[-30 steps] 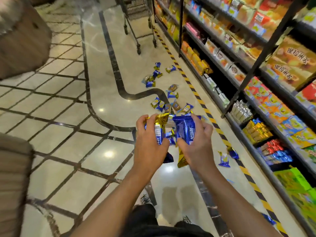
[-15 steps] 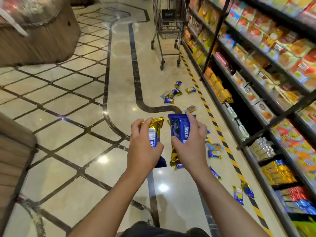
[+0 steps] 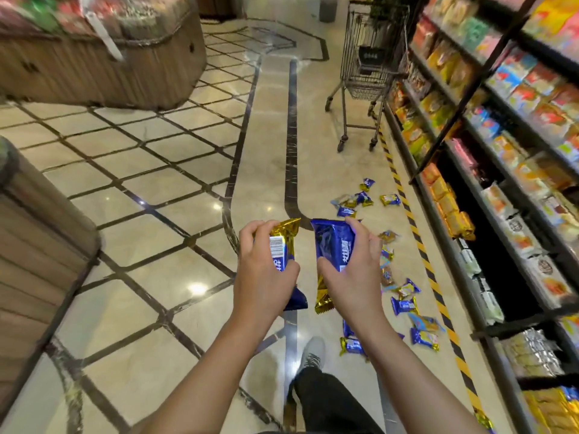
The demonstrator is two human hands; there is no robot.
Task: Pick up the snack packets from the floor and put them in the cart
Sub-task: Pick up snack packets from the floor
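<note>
1. Left hand (image 3: pixel 264 277) grips one blue-and-gold packet (image 3: pixel 283 245), fingers curled round its middle.
2. Right hand (image 3: pixel 354 270) holds a second packet (image 3: pixel 332 245) the same way, thumb across the front.
3. More packets (image 3: pixel 404 305) lie scattered on the floor (image 3: pixel 156 214) beside the shelving (image 3: pixel 501 183); cart (image 3: pixel 369 73) stands well ahead.
4. Judged light, crinkly, slippery foil; contents likely crushable. Mid-body hold is best, not the crimped ends.

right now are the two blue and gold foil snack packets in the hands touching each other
Apart. The head view shows a strip of floor between the left hand's blue and gold foil snack packet and the right hand's blue and gold foil snack packet.
</note>
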